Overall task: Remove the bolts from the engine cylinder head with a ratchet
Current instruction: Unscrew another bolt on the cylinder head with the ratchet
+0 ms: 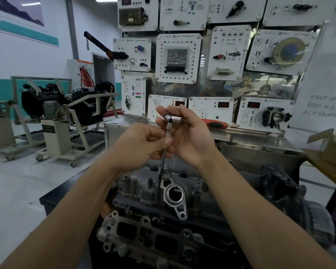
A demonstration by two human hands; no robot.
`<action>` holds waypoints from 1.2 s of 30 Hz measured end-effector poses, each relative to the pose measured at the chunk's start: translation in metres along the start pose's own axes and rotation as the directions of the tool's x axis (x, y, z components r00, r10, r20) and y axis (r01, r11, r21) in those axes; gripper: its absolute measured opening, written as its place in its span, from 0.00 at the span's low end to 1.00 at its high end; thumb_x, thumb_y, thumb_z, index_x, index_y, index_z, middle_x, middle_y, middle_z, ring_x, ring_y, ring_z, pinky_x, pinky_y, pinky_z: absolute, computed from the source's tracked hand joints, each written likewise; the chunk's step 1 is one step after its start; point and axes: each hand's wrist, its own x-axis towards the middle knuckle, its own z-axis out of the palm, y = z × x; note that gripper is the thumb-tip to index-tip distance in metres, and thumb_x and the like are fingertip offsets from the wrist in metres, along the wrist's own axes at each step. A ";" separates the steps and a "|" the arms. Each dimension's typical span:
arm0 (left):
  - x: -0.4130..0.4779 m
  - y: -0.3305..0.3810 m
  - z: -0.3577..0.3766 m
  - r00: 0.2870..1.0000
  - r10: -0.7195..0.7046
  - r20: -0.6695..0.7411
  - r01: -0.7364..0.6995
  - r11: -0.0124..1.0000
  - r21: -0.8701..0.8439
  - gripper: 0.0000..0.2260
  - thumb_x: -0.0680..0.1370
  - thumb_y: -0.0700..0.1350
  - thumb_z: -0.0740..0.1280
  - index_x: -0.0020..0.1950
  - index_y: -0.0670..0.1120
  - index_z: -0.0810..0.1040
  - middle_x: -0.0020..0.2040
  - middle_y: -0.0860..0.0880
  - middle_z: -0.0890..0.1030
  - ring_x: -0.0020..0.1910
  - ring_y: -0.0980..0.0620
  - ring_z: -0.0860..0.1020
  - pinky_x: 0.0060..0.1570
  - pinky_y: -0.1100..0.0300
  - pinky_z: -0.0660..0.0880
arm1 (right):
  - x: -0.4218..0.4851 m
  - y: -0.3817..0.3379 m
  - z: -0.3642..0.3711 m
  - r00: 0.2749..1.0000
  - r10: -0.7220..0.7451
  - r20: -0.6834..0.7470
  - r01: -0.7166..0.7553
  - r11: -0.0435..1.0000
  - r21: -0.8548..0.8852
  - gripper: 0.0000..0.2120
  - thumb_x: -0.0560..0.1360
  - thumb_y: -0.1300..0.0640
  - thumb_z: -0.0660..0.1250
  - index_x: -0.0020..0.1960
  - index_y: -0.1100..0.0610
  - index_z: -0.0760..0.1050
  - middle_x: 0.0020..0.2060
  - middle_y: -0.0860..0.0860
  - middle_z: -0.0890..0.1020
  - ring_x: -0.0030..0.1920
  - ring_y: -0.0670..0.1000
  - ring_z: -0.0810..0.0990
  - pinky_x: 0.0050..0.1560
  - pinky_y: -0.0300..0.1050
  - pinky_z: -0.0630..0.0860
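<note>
A grey engine cylinder head (pixel 144 193) lies in front of me on a dark stand. A thin extension bar (pixel 163 154) stands nearly upright from a bolt spot near the top of the head, just above a bright round housing (pixel 175 195). At its top sits the shiny ratchet head (pixel 173 119), whose red and black handle (pixel 215 124) points right behind my palm. My right hand (pixel 186 136) grips the ratchet head with its fingers. My left hand (pixel 142 144) pinches the bar's middle between thumb and fingers. The socket end is hard to make out.
A steel cabinet (pixel 260 144) stands right behind the engine, backed by a wall of white training panels (pixel 177 59). Two engines on wheeled stands (pixel 66 113) occupy the floor at left. A wooden bench edge (pixel 326 150) juts in at right.
</note>
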 end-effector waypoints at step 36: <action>0.005 -0.013 0.003 0.994 0.102 0.027 -0.099 0.991 -0.093 0.07 0.81 0.40 0.65 0.53 0.41 0.82 0.44 0.44 0.86 0.40 0.50 0.83 0.45 0.62 0.80 | -0.001 -0.002 -0.003 0.997 -0.002 0.075 0.005 0.999 -0.037 0.18 0.83 0.52 0.59 0.43 0.54 0.84 0.54 0.51 0.86 0.53 0.49 0.85 0.25 0.39 0.70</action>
